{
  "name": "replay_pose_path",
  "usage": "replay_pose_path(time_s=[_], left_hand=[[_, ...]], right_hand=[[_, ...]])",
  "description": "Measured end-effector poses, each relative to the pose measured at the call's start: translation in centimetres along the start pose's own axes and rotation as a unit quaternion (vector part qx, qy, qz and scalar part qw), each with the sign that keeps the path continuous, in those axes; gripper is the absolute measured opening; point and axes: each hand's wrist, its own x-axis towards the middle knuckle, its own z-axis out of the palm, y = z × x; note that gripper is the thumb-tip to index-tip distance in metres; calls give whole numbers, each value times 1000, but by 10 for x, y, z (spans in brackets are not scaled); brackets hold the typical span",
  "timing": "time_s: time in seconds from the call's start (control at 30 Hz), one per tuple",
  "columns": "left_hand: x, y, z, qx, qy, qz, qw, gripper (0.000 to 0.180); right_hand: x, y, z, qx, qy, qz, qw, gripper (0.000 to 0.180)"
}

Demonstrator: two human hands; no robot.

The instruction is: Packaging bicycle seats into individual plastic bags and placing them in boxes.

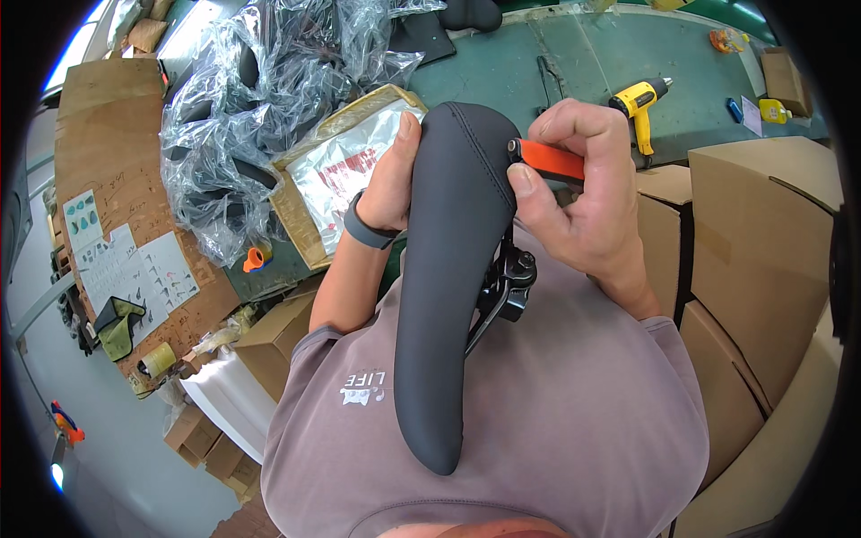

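A black bicycle saddle [444, 233] with a stitched seam stands on end in front of my chest, its wide part up and its narrow nose pointing down. My left hand [391, 184] grips the wide part along its left edge, thumb pointing up. Between the thumb and curled fingers of my right hand [587, 202] is a small orange-red tool [554, 161] with a dark round end, held close to the saddle's right edge. Its exact kind is unclear. Under the saddle, black rails and a seat clamp [509, 285] stick out to the right.
Saddles in clear plastic wrap [260, 99] are piled at the back left, beside a yellow-edged tray [298, 204] holding a silvery bag. A yellow-black heat gun [640, 103] lies on the green bench [502, 67]. Cardboard boxes [753, 260] crowd my right side.
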Motion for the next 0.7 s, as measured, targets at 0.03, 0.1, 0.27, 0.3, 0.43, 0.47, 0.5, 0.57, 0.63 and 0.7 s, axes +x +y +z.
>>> replay_pose_path(time_s=[0.03,0.1,0.27,0.3,0.43,0.47,0.5,0.57,0.63,0.7], left_hand=[[-1,1,-3,6,-13,6,1000,95],[-3,2,-4,11,-26,10,1000,94],[-5,3,-6,22,-32,22,999,96],[-5,2,-8,22,-33,21,999,96],[-1,4,-12,40,-30,28,998,96],[0,6,-12,50,-36,27,998,96],[0,8,-9,50,-37,26,998,96],[-2,13,1,40,-25,32,998,95],[0,11,-5,41,-29,27,998,94],[1,12,-7,43,-33,22,998,94]], right_hand=[[1,-3,1,-21,-12,-18,1000,44],[0,-7,2,-26,-30,-27,999,42],[4,-12,2,-57,-53,-63,995,42],[4,-12,2,-56,-53,-64,995,42],[7,-16,-2,-63,-61,-64,994,43],[9,-17,-3,-64,-60,-64,994,43],[9,-17,-4,-66,-61,-69,994,44],[10,-16,-5,-68,-60,-73,993,44],[13,-15,-6,-83,-62,-95,990,46],[15,-12,-8,-82,-66,-109,988,47]])
